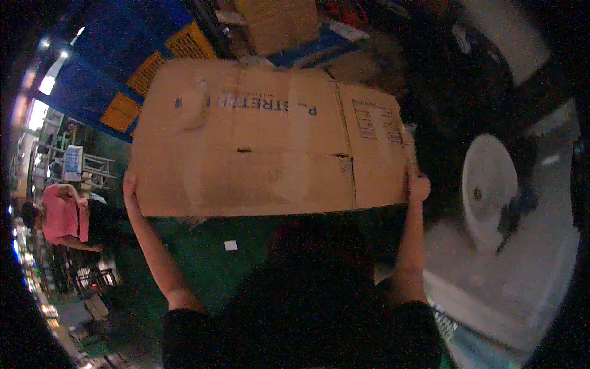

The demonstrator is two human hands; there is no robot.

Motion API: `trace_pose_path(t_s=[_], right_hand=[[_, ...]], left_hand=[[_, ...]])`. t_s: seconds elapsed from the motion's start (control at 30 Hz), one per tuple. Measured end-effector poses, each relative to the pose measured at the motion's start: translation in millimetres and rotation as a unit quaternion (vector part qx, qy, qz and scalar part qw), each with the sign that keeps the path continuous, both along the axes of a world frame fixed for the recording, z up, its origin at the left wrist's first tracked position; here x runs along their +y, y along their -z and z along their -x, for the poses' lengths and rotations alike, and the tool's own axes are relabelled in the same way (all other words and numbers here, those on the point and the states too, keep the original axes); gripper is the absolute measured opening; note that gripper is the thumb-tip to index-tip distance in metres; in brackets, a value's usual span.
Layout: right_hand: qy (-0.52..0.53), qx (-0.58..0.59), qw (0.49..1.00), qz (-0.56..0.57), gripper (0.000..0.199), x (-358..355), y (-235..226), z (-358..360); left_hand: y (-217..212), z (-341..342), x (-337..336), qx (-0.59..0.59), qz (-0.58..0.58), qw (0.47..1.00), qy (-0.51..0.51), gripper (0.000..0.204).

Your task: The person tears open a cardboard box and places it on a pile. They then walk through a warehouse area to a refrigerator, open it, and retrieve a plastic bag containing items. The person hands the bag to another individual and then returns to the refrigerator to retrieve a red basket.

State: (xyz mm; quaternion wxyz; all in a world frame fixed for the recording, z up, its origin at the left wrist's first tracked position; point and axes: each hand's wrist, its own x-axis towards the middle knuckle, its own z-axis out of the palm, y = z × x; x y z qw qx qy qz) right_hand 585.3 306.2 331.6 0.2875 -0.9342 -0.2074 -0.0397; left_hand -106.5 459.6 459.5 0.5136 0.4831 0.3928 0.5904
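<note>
A large brown cardboard sheet (270, 178), which looks like a flattened carton, spans the view in front of my chest. Its blue print is upside down to me, and creases and a small torn slot run along its middle. My left hand (130, 187) grips its left edge near the lower corner, with most of the fingers hidden behind it. On the opposite edge, my right hand (419, 184) is closed around the cardboard. Both arms reach forward, and the sheet is held up off the floor.
More cardboard (279, 24) and a blue object lie beyond the sheet. Yellow slatted panels (147, 71) stand at the upper left. A person in a pink top (61, 212) is far left. A white oval object (488, 178) is at right. A white slip (230, 245) lies on the green floor (203, 258).
</note>
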Motion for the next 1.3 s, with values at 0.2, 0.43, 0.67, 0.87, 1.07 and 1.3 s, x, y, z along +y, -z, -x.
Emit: trace_pose_path(t_s=[0.2, 0.43, 0.67, 0.87, 1.07, 1.3], right_hand=[[-0.041, -0.07, 0.997, 0.014, 0.072, 140.0, -62.9, 43.4], [-0.079, -0.111, 0.991, -0.009, 0.078, 221.2, -69.5, 132.4], [-0.151, -0.191, 0.953, 0.18, 0.067, 172.2, -26.8, 126.5], [-0.341, -0.236, 0.891, 0.184, 0.058, 18.3, -27.9, 280.2], [-0.494, -0.186, 0.837, 0.142, 0.054, -290.0, -57.3, 554.3], [-0.586, -0.088, 0.79, 0.159, 0.05, -809.7, -131.3, 853.6]], left_hand=[[36.5, 74.3, -14.4, -0.058, -0.03, 0.992, -0.108, 0.049], [142.5, 148.2, 32.3, -0.062, 0.028, 0.988, -0.136, 0.049], [225.6, 222.7, -74.9, -0.164, 0.158, 0.956, -0.184, 0.057], [180.0, 246.6, -346.9, -0.524, -0.035, 0.806, -0.272, 0.076], [165.2, 325.6, -653.3, -0.645, -0.122, 0.732, -0.182, 0.078], [63.0, 583.7, -1190.7, -0.712, 0.065, 0.679, -0.166, 0.069]])
